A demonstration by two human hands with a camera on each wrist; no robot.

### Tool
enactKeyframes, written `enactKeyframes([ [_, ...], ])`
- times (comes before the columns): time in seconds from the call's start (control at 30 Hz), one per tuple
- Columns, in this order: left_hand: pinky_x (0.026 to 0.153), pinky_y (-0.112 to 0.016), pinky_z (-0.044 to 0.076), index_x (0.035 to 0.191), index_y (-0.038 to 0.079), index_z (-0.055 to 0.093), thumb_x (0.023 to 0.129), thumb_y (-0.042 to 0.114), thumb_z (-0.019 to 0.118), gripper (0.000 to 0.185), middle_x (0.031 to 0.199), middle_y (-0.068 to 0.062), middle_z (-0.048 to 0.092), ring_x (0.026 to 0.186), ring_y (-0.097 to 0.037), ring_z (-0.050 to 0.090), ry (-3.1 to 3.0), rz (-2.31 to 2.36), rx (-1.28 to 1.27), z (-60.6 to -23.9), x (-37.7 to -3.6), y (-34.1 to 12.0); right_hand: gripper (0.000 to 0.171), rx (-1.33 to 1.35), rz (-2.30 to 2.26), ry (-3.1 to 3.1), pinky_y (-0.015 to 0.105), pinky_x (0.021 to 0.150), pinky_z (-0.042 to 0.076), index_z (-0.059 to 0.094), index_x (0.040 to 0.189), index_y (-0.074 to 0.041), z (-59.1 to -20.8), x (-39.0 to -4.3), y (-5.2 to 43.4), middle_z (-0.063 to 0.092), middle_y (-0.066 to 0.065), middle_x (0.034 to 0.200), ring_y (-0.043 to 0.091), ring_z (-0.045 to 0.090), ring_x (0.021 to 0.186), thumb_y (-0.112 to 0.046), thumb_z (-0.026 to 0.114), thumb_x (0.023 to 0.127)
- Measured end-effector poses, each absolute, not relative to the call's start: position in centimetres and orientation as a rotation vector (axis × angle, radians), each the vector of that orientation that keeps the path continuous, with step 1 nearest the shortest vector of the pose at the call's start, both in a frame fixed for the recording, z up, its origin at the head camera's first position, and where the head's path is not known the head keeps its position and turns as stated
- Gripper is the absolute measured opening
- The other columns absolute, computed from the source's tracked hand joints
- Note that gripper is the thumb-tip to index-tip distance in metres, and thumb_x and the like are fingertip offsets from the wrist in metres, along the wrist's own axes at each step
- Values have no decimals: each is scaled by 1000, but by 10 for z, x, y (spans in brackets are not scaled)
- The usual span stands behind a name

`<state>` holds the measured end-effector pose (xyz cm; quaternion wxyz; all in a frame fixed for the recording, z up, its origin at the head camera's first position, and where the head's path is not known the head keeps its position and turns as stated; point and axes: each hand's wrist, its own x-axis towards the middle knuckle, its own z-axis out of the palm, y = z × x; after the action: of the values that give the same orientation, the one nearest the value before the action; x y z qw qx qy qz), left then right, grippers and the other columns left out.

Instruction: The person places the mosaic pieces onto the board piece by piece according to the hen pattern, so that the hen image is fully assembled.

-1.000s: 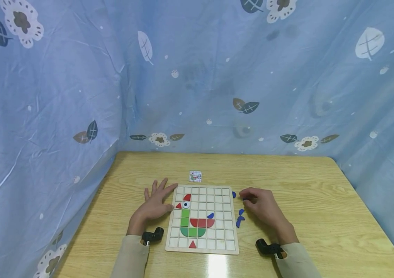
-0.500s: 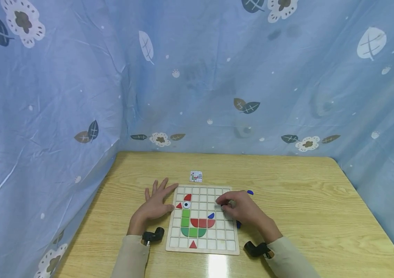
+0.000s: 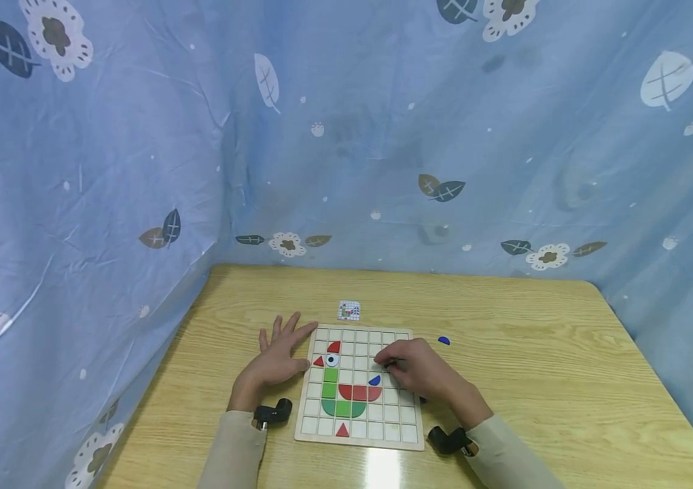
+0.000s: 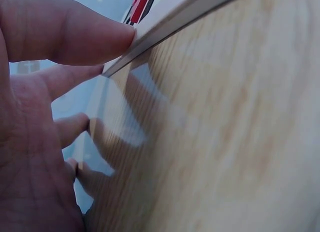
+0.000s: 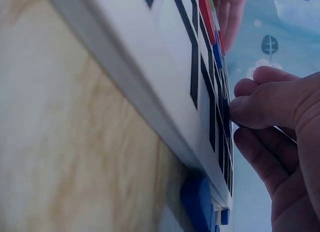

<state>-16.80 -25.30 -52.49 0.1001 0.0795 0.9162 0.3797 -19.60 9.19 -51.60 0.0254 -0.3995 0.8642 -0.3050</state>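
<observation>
A pale wooden grid board [image 3: 359, 443] lies on the table with red, green and blue flat pieces set in its squares. My left hand [image 3: 277, 358] rests at the board's left edge, fingers spread, thumb and index tip right at the rim. Over the right half of the board, my right hand [image 3: 415, 367] pinches a small dark blue piece [image 5: 227, 111] between thumb and fingers, close over the squares. The fingers largely hide it. Left of that hand, a blue rounded piece [image 3: 374, 380] sits above the red row [image 3: 359, 392].
A small picture card [image 3: 349, 310] lies behind the board. One blue half-round piece [image 3: 443, 340] lies on the table beyond my right hand. Another blue piece [image 5: 196, 202] lies against the board's right edge, mostly covered by my arm in the head view. A patterned blue curtain [image 3: 346, 136] surrounds the table.
My right hand has moved left from the table beside the board to over its squares, carrying the blue piece. The left hand stays at the board's edge.
</observation>
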Motion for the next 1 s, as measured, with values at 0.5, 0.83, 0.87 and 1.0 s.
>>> enactKeyframes([
  [0.5,124,-78,-21,168,19,47,87,11,72,85,184,-23,10,167,-53,-15,2711,1111,223,-525,-167,-253,29,-1267,-970,2702,39,96,64,84,119,-13,-520,-193,94,83,-5,114,13,78,108,2,80,93],
  [0.83,124,-78,-21,167,19,48,84,10,72,87,183,-23,11,167,-54,-15,2710,1133,224,-525,-167,-252,31,-1016,-1267,2753,43,98,65,84,119,-12,-515,-181,129,84,-4,116,18,80,111,0,84,91],
  [0.87,124,-78,-21,167,19,48,84,10,72,87,184,-23,11,167,-54,-15,2710,1130,223,-525,-168,-252,32,-961,-1297,2756,42,99,64,83,120,-11,-515,-179,136,84,-4,117,18,80,111,0,84,90],
  [1.0,124,-78,-21,167,18,48,85,10,72,86,183,-23,11,167,-54,-15,2711,1125,224,-525,-167,-252,31,-745,-1408,2760,40,101,64,83,121,-11,-518,-172,163,83,-3,121,14,78,115,-2,85,92],
])
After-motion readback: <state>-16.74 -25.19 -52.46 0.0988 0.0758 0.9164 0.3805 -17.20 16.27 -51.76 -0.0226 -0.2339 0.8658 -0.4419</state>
